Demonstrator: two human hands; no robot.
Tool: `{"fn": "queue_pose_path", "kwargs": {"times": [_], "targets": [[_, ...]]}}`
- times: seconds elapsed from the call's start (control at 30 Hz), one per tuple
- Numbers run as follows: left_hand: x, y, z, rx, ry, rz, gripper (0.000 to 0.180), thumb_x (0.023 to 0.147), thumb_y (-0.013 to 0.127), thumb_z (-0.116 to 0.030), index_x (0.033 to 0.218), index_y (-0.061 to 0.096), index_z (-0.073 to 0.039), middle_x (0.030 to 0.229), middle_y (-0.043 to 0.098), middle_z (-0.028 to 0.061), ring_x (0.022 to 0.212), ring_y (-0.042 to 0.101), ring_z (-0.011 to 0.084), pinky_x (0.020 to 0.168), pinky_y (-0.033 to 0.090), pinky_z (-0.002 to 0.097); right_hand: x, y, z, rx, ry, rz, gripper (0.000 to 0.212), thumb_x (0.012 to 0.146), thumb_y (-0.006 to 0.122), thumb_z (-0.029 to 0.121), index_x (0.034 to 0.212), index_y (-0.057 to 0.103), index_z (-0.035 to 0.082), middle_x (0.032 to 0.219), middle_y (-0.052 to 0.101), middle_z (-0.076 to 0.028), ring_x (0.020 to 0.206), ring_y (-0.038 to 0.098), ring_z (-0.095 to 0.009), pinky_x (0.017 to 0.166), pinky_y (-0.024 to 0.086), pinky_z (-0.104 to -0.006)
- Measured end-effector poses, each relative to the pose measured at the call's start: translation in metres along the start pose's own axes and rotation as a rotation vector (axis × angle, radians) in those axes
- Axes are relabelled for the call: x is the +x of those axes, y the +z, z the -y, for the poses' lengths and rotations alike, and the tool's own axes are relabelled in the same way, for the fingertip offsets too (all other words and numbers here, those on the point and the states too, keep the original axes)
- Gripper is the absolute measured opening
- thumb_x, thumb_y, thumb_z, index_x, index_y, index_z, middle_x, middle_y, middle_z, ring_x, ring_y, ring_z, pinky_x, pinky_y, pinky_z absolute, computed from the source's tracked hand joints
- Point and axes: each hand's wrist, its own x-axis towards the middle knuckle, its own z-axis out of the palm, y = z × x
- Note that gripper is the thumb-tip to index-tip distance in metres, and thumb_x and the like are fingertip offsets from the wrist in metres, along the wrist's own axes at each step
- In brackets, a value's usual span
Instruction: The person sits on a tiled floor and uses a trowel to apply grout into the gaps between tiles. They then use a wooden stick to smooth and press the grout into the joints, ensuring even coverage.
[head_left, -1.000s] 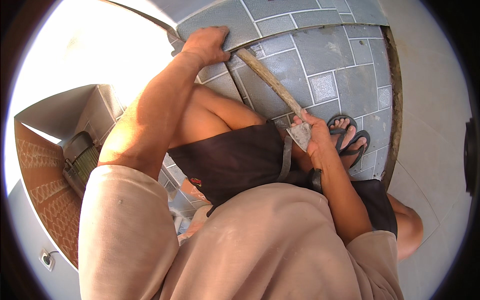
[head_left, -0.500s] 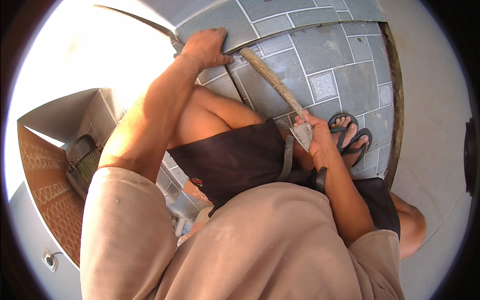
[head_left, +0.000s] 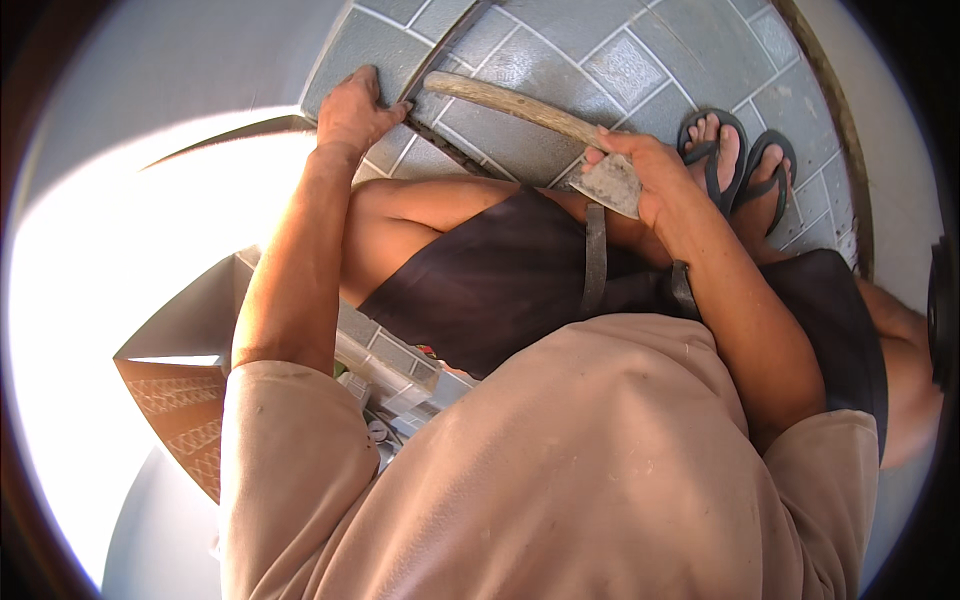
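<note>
My left hand (head_left: 352, 112) rests on a grey tiled slab (head_left: 372, 50) at the upper left, holding nothing. Its thumb is spread toward the slab's dark edge, and its fingers lie bent on the tile. In my right hand (head_left: 645, 165) is a hatchet (head_left: 515, 103), gripped close to its head. The worn wooden handle points up and left over the tiles, its tip near my left thumb. The flared, grey-stained metal head (head_left: 608, 183) hangs beside my palm, above my shin. Part of the head is covered by my fingers.
A narrow dark gap (head_left: 450, 146) runs between the slab and the tiled floor (head_left: 540, 55). My sandalled feet (head_left: 715, 150) stand on the right, near a dark floor edge (head_left: 845, 130). A brown patterned box-like piece (head_left: 175, 400) is at the left in strong sunlight.
The view has turned and shifted, so the floor and both arms sit differently in the picture. My left hand stays on the slab and my right hand keeps its grip on the hatchet.
</note>
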Motion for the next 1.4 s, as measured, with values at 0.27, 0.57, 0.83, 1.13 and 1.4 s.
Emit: {"fn": "queue_pose_path", "kwargs": {"times": [0.27,0.57,0.83,1.13,1.4], "targets": [[0.002,0.000,0.011,-0.187,-0.029,0.115,0.054,0.067,0.094,-0.030,0.088,0.050,-0.006,0.082,0.058,0.0080,0.075,0.052,0.0194,0.071,0.049,0.0340,-0.011,-0.001,0.016,0.058,-0.240,0.076,0.033,0.091,0.076,0.004,0.116,0.056,0.000,0.100,0.071,-0.019,0.088,0.076,-0.029,0.076,0.065,-0.0428],[0.004,-0.006,-0.033,0.222,-0.142,0.093,0.068,0.079,0.087,-0.054,0.106,0.060,0.001,0.101,0.072,0.0224,0.100,0.069,0.0405,0.090,0.055,0.0471,0.001,-0.021,0.019,0.081,-0.161,0.025,0.028,0.092,0.075,0.009,0.113,0.059,-0.001,0.105,0.070,-0.019,0.083,0.073,-0.026,0.074,0.063,-0.0418],[0.007,-0.006,-0.032,0.230,-0.097,0.106,0.066,0.085,0.080,-0.056,0.109,0.060,0.002,0.103,0.072,0.0276,0.103,0.070,0.0455,0.092,0.055,0.0497,0.001,-0.014,0.010,0.176,0.024,-0.010,0.033,0.096,0.074,0.017,0.120,0.061,-0.002,0.109,0.071,-0.019,0.090,0.070,-0.026,0.082,0.062,-0.0439],[0.004,-0.006,-0.023,0.185,-0.056,0.060,0.064,0.085,0.080,-0.057,0.106,0.061,0.000,0.099,0.073,0.0236,0.098,0.071,0.0434,0.087,0.055,0.0500,-0.003,-0.019,0.007,0.134,-0.091,0.000,0.037,0.095,0.071,0.016,0.124,0.061,-0.006,0.111,0.069,-0.020,0.095,0.069,-0.030,0.085,0.060,-0.0452],[0.002,-0.005,-0.019,0.142,-0.040,0.035,0.062,0.085,0.080,-0.054,0.108,0.061,0.001,0.099,0.073,0.0239,0.099,0.070,0.0439,0.088,0.055,0.0497,-0.005,-0.027,0.014,0.131,-0.053,-0.040,0.038,0.095,0.073,0.018,0.126,0.061,-0.001,0.112,0.072,-0.019,0.091,0.070,-0.027,0.083,0.061,-0.0433]]}}
